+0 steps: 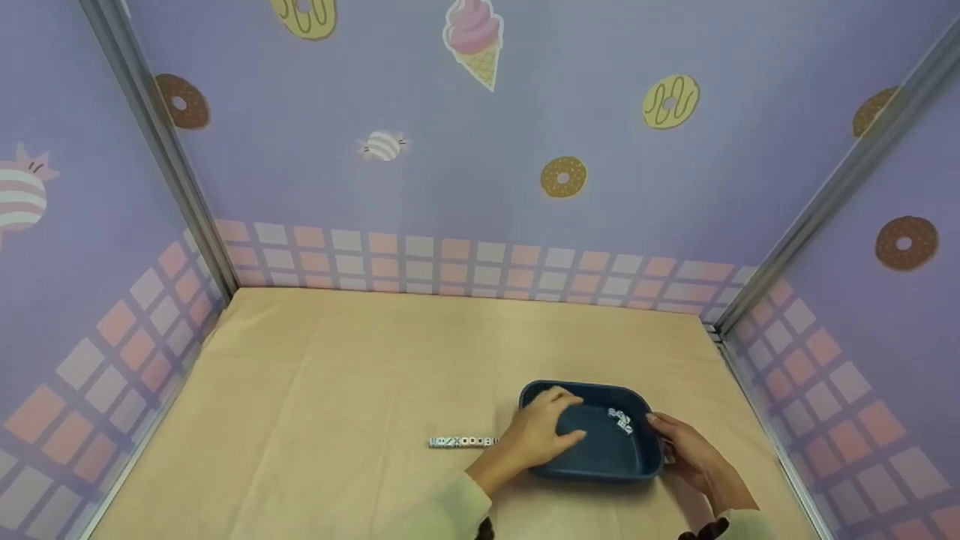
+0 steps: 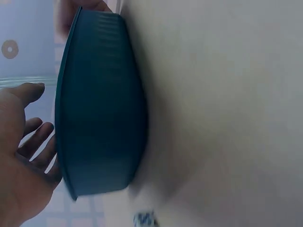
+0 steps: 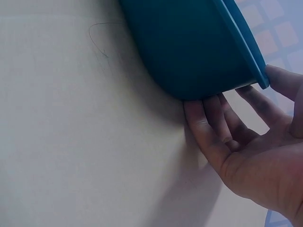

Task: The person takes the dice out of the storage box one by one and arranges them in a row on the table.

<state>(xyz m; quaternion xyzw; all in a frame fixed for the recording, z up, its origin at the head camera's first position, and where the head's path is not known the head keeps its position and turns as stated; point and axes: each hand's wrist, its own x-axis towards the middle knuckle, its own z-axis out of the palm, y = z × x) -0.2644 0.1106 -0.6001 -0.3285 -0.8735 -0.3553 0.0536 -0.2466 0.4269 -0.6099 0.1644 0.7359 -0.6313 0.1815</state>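
Observation:
A dark blue plastic tray (image 1: pixel 600 457) with rounded corners holds a small cluster of white cubes with dark marks (image 1: pixel 622 421) near its right end. My right hand (image 1: pixel 694 454) grips the tray's right end, thumb at the rim and fingers against the outer wall; the right wrist view shows those fingers (image 3: pixel 203 123) low on the wall. Over the tray's left rim reaches my left hand (image 1: pixel 536 431), thumb and fingers spread apart with nothing between them. Beside its wrist, a straight row of similar marked cubes (image 1: pixel 461 442) lies on the table, its right end hidden behind the hand.
A beige cloth (image 1: pixel 337 390) with faint creases covers the table. Purple walls (image 1: pixel 450 180) with sweets printed on them stand at the back and both sides, with metal posts (image 1: pixel 172 165) at the corners. A thin dark hair (image 3: pixel 97 42) lies on the cloth near the tray.

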